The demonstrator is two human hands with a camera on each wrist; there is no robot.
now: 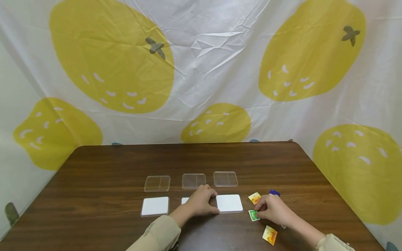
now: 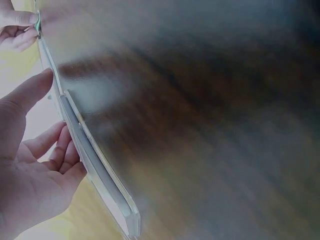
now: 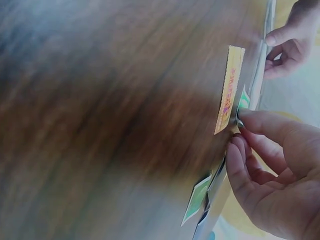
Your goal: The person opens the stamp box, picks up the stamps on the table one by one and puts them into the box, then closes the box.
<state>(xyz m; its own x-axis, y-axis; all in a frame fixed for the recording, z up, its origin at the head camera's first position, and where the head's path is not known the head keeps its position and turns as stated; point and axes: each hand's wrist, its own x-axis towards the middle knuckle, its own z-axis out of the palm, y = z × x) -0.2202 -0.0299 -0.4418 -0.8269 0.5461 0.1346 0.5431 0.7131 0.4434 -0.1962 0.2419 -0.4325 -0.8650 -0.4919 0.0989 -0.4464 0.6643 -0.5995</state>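
Note:
My right hand (image 1: 275, 209) pinches the edge of a small green stamp (image 1: 252, 215) between thumb and fingertips, low over the table. My left hand (image 1: 201, 201) reaches across the middle clear case, its thumb and a finger spread at the left corners of the right-hand case, which holds a white card (image 1: 230, 203); whether they touch it I cannot tell. Most of the middle white card (image 1: 184, 200) is hidden by that hand. Beside my right hand lie an orange-yellow stamp (image 1: 254, 197), another orange-yellow stamp (image 1: 270, 235) and a dark blue piece (image 1: 274, 192), partly covered.
On the left stands another clear case with a white card (image 1: 155, 206). Behind the cases, clear plastic lids (image 1: 157, 183) lie in a row. In the right wrist view, another green stamp (image 3: 196, 199) lies under my hand. A lemon-print cloth (image 1: 216, 76) hangs behind the table.

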